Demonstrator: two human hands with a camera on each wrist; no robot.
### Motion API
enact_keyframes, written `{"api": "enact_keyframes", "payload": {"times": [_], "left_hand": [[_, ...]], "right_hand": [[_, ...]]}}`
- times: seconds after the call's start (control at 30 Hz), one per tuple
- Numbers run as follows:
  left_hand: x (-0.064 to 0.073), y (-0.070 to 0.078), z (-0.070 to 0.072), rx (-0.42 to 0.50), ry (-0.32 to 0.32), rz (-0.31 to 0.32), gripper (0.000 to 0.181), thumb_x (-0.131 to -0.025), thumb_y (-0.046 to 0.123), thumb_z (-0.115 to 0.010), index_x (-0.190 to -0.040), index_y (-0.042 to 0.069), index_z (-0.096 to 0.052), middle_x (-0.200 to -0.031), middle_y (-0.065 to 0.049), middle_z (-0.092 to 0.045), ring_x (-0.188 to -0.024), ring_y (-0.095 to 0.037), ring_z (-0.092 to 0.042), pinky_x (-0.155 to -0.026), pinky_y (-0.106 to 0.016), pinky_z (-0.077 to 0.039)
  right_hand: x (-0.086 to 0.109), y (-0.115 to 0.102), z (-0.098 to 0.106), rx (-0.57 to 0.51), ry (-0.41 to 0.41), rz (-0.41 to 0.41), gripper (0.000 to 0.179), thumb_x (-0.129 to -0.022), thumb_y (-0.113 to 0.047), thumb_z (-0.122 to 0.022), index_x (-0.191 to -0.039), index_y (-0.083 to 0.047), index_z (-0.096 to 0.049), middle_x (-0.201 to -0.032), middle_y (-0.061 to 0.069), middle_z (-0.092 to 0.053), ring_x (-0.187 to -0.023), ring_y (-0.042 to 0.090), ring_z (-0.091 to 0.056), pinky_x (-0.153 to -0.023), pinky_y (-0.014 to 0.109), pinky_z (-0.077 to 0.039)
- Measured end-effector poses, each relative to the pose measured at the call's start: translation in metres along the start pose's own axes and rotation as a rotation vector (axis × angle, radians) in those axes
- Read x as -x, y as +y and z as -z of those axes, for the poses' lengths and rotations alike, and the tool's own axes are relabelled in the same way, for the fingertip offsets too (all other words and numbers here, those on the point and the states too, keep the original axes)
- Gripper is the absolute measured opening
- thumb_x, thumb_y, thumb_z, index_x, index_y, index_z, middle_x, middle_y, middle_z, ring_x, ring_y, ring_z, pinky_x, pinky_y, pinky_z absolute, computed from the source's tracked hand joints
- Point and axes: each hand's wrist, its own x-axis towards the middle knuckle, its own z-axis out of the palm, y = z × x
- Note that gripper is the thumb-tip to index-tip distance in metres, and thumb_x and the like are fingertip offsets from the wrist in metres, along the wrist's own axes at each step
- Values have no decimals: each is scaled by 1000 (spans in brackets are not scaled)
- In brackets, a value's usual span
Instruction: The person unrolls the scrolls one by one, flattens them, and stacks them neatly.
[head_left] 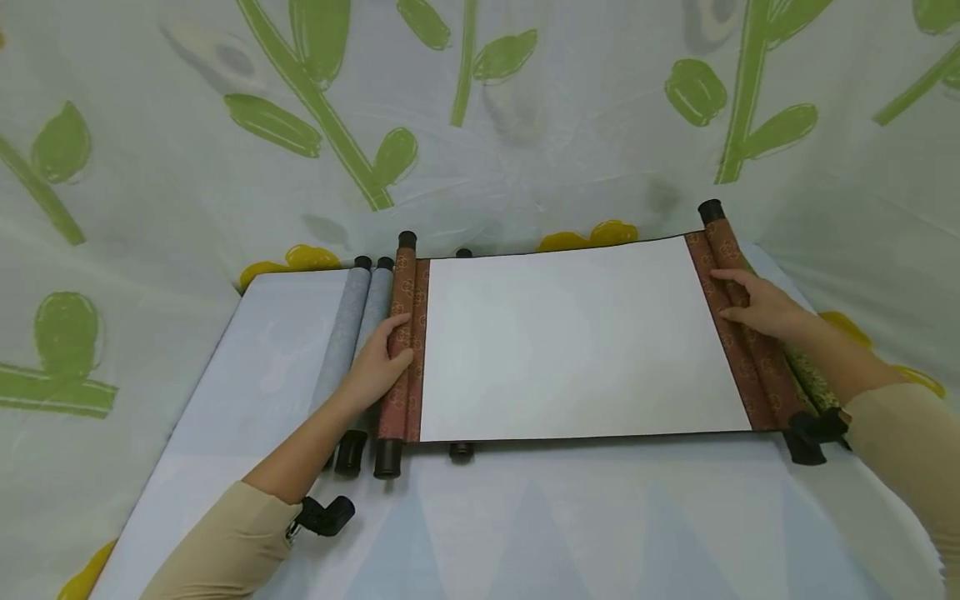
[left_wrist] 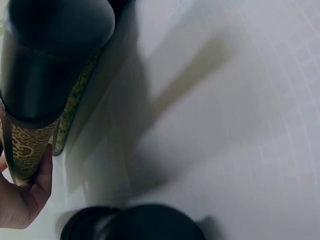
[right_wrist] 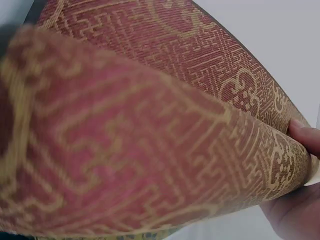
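Note:
A hanging scroll with a blank white sheet (head_left: 585, 342) and red-brown brocade ends is spread sideways between my hands, lifted at its right side. My left hand (head_left: 378, 362) grips the left roller (head_left: 402, 333), thumb on the near side. The right roller (head_left: 738, 292) is pinched by my right hand (head_left: 768, 310), thumb and fingers around it. In the right wrist view the red and gold brocade (right_wrist: 125, 135) fills much of the picture, with fingers (right_wrist: 305, 137) at its far edge. The left wrist view shows a black roller knob (left_wrist: 55, 55) close up, with my left hand partly visible behind it.
Two grey-blue rolled scrolls (head_left: 347, 325) lie left of the spread scroll. Black knobs (head_left: 461, 452) of another roll stick out beneath the sheet. A green patterned roll (head_left: 813, 379) lies under the right end. Leaf-printed cloth (head_left: 525, 150) hangs behind the white table (head_left: 247, 375).

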Motion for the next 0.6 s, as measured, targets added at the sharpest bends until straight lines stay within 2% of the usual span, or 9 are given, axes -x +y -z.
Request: {"api": "enact_keyframes", "payload": {"times": [0.03, 0.1, 0.13, 0.2, 0.3, 0.33, 0.4, 0.47, 0.6], "left_hand": [[-1, 1, -1, 11, -5, -5, 57, -93, 13, -51, -147, 11, -30, -148, -17, -31, -112, -36, -48, -98, -50, -34], [-2, 2, -5, 32, -12, -3, 57, -94, 13, -52, -147, 9, -30, -150, -18, -28, -132, -35, -33, -105, -53, -28], [-3, 3, -7, 41, -17, 1, 57, -94, 13, -52, -147, 9, -29, -151, -18, -27, -138, -34, -26, -107, -54, -26], [-5, 5, -12, 58, -26, 21, 58, -95, 14, -53, -147, 10, -28, -152, -18, -26, -140, -34, -23, -108, -54, -25], [-8, 7, -20, 77, -27, 54, 60, -95, 15, -54, -148, 12, -27, -153, -16, -25, -140, -33, -22, -108, -53, -27], [-10, 7, -22, 83, -24, 61, 60, -95, 15, -54, -148, 12, -28, -154, -15, -24, -140, -33, -22, -108, -53, -27], [-12, 6, -26, 97, -17, 69, 60, -94, 15, -55, -148, 13, -29, -153, -15, -25, -139, -33, -25, -106, -53, -30], [-14, 4, -29, 105, -2, 55, 59, -94, 16, -55, -147, 13, -31, -151, -18, -28, -133, -36, -34, -99, -50, -38], [-18, 5, -30, 156, -25, 52, 58, -94, 15, -54, -147, 11, -31, -147, -23, -31, -117, -40, -47, -87, -45, -44]], "right_hand": [[-1, 1, 1, 18, -1, 2, 71, -94, -4, -54, -150, 1, -10, -148, 38, -8, -116, 53, -38, -83, 60, -38], [-4, 4, 3, 53, 10, 0, 71, -93, -3, -55, -149, 2, -13, -142, 41, -21, -86, 42, -54, -71, 50, -44], [-6, 7, 3, 72, 19, -2, 70, -92, -3, -56, -149, 2, -15, -137, 42, -27, -70, 33, -53, -64, 44, -44], [-10, 11, 5, 108, 49, -1, 68, -90, -1, -57, -147, 3, -20, -121, 43, -40, -49, 18, -39, -52, 34, -39], [-16, 18, 7, 137, 71, 10, 66, -88, 1, -58, -145, 6, -24, -108, 43, -44, -44, 14, -38, -47, 30, -38], [-18, 20, 8, 139, 68, 5, 66, -88, 1, -58, -145, 6, -24, -109, 43, -43, -44, 14, -39, -47, 30, -38], [-22, 24, 9, 142, 50, -10, 67, -88, 0, -57, -145, 5, -23, -119, 45, -38, -48, 17, -42, -50, 32, -39], [-25, 28, 9, 142, 26, -35, 68, -89, -2, -57, -146, 5, -21, -126, 45, -34, -53, 20, -45, -53, 34, -40], [-29, 35, 6, 146, -25, -87, 67, -91, -5, -56, -146, 5, -19, -136, 46, -23, -65, 27, -51, -60, 38, -42]]}}
